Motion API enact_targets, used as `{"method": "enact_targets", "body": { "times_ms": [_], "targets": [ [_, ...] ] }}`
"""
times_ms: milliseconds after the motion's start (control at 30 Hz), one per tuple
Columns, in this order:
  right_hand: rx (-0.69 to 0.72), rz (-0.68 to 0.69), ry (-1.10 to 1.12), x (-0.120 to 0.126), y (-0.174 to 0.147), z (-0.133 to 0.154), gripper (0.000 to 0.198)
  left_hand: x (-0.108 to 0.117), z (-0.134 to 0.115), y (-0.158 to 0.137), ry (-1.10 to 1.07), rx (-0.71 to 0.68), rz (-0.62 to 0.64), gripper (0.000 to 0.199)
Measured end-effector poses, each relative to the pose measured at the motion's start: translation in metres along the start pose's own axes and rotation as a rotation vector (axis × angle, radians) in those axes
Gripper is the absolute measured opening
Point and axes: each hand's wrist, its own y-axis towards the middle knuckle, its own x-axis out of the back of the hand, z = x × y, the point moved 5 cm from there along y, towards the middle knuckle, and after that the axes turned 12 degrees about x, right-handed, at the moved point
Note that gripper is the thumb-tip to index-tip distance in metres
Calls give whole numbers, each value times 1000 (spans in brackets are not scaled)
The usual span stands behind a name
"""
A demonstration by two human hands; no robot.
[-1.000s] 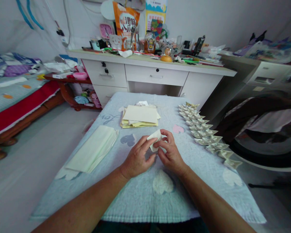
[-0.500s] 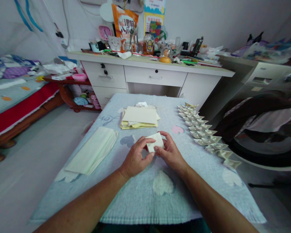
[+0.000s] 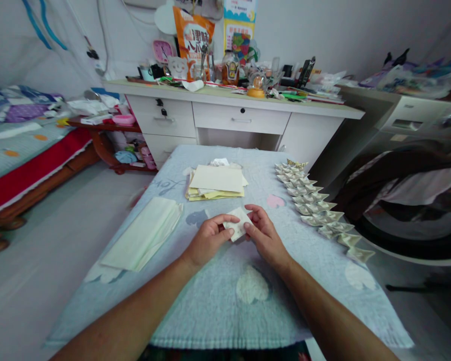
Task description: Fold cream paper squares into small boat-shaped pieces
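Note:
A small folded square of white paper (image 3: pixel 237 223) is held above the cloth-covered table (image 3: pixel 210 321), between both hands. My left hand (image 3: pixel 209 238) pinches its left corner between thumb and fingers. On the right side my right hand (image 3: pixel 263 231) grips it, thumb on top and fingers behind. Beyond the hands lies a stack of cream and yellow paper sheets (image 3: pixel 218 179). To the left rests a bundle of pale folded paper (image 3: pixel 143 234). A row of folded paper boats (image 3: pixel 315 206) runs down the table's right side.
A white desk (image 3: pixel 225 113) crowded with jars, a snack bag and small items stands behind the table. On the right is a washing machine (image 3: pixel 402 125) with cloth hanging from its door. A bed (image 3: pixel 30 165) and a low wooden stand (image 3: pixel 93 125) are at the left.
The folded paper has turned so a corner points toward me. My left hand has shifted slightly left, its thumb now on the paper's left corner.

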Motion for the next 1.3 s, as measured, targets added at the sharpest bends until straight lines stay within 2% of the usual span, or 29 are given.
{"method": "enact_targets", "body": {
  "times_ms": [67, 167, 233, 333, 433, 500, 567, 700, 767, 867, 1033, 1133, 1233, 1300],
  "targets": [
    [111, -18, -184, 6, 0, 11, 44, 2, 1, 1, -107, 52, 7, 32],
    [278, 70, -439, 3, -1, 27, 57, 4, 3, 3, -230, 126, 50, 33],
    [341, 120, -546, 0, -2, 30, 51, 3, 5, 3, -279, 172, 108, 35],
    [381, 150, -593, -3, -1, 30, 30, 0, 8, 2, -310, 235, 196, 38],
    [352, 125, -509, 1, 1, 27, 16, -2, 8, 1, -279, 247, 229, 41],
    [287, 85, -412, 5, 3, 23, 9, 0, 6, 0, -179, 206, 198, 42],
    [188, 45, -292, 10, 4, 16, 8, 5, 2, -2, 3, 115, 98, 40],
    [3, 15, -36, 10, 2, 1, 14, 14, -13, -9, 477, -99, -187, 29],
    [-32, 16, 30, 7, 1, -2, 17, 13, -19, -11, 602, -182, -245, 24],
    [-40, 23, 94, 1, 1, -4, 19, 8, -19, -8, 582, -224, -209, 22],
    [-81, 87, 187, -9, -1, -10, 25, 7, 1, 4, 239, -55, -96, 24],
    [-22, 109, 51, -8, -2, -4, 21, 6, 6, 5, 163, -12, -53, 21],
    [164, 76, -301, -3, -2, 14, 16, 6, 6, 4, 179, -6, -69, 21],
    [248, 91, -449, -4, -2, 23, 16, 6, 4, 5, 207, -23, -97, 21]
  ]
}}
